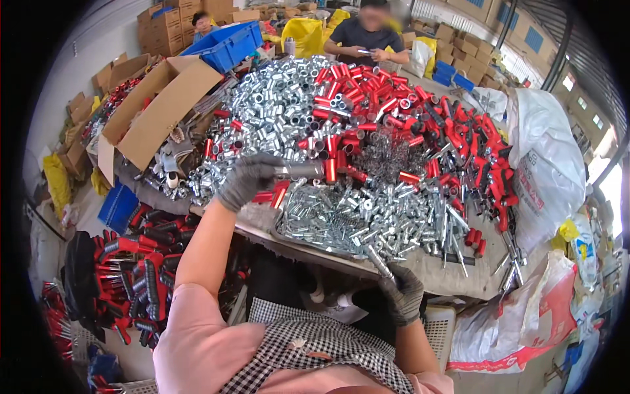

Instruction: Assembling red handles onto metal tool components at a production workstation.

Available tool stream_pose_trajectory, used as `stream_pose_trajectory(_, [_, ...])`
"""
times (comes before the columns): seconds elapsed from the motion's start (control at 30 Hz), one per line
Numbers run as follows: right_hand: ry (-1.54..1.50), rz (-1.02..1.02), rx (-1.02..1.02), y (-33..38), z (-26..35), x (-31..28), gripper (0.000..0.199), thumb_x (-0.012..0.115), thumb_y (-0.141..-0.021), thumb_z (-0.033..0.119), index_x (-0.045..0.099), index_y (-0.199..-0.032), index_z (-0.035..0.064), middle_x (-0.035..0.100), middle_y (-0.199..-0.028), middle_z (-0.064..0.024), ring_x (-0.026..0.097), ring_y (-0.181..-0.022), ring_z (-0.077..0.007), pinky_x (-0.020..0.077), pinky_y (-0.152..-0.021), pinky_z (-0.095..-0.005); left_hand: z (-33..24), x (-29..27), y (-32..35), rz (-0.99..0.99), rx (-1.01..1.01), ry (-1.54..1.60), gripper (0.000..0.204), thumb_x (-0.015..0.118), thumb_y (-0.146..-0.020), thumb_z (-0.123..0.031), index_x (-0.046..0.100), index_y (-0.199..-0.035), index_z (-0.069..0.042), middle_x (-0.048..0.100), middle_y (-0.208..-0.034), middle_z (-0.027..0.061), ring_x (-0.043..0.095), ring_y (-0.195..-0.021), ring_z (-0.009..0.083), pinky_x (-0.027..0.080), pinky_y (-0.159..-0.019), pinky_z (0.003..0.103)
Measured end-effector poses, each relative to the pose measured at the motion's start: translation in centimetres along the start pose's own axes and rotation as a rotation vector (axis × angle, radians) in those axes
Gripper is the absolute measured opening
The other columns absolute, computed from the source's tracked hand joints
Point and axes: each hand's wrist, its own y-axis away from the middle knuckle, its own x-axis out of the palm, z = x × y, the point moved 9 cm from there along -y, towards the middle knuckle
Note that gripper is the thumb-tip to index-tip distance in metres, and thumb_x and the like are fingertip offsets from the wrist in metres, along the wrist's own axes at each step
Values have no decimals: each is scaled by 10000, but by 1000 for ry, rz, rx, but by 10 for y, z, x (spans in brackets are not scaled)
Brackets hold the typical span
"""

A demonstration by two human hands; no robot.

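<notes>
Dark grey work gloves cover both my hands. Stretched out over the table, my left hand (pixel 251 178) is closed on one end of a grey metal tube (pixel 298 170), whose other end points right, close to the red tubes (pixel 331 169). My right hand (pixel 401 295), low at the table's front edge, grips a silver ribbed metal shaft (pixel 380 262) that slants up and left. Beyond that shaft spread loose silver metal pins (pixel 321 220) and a heap of short silver fittings (pixel 403 213). A tangle of thin springs (pixel 387 154) lies farther back.
Silver sleeves (pixel 269 98) are piled at the far left of the table, red-and-black tool handles (pixel 469 134) at the right. An open cardboard box (pixel 164 108) and a blue crate (pixel 226 46) stand left. White sacks (pixel 545 164) crowd the right side. Another person (pixel 367 33) is across the table.
</notes>
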Motion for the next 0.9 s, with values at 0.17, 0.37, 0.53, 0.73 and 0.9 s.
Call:
stream_pose_trajectory(0.17, [65,78,-12,3,1,11,379,767,-754,213,632,-1021,-21,647,-861,-48,586,-792,-113,486,-736,-269,21,68,70,216,-88,-323,303,641,-798,-159,636,-1013,54,663,-866,103,644,-720,163,544,-652,282])
stream_pose_trajectory(0.37, [219,234,-202,10,23,32,307,780,-704,106,660,-973,17,683,-845,-89,643,-734,-130,526,-672,-268,46,109,108,435,-2,-407,249,626,-881,-178,624,-1058,-3,629,-886,63,617,-754,132,506,-678,262])
stream_pose_trajectory(0.53, [170,370,-61,26,9,46,293,796,-677,80,663,-926,5,680,-844,-80,643,-737,-123,526,-667,-262,77,142,131,701,-155,-329,414,669,-854,-300,563,-1126,-6,613,-844,55,586,-675,107,487,-590,259])
stream_pose_trajectory(0.73, [343,449,-163,32,9,87,870,883,-595,282,434,-1289,11,677,-936,-141,654,-883,-150,539,-749,-306,74,161,138,542,292,-695,269,674,-827,-267,642,-897,-9,622,-750,92,603,-657,172,480,-579,318])
stream_pose_trajectory(0.9, [150,670,103,46,-34,104,598,807,-719,175,543,-1217,-23,675,-1016,-110,622,-945,-131,499,-818,-274,114,148,133,446,-137,-551,249,650,-852,-236,609,-729,-23,557,-653,109,541,-566,187,413,-520,323])
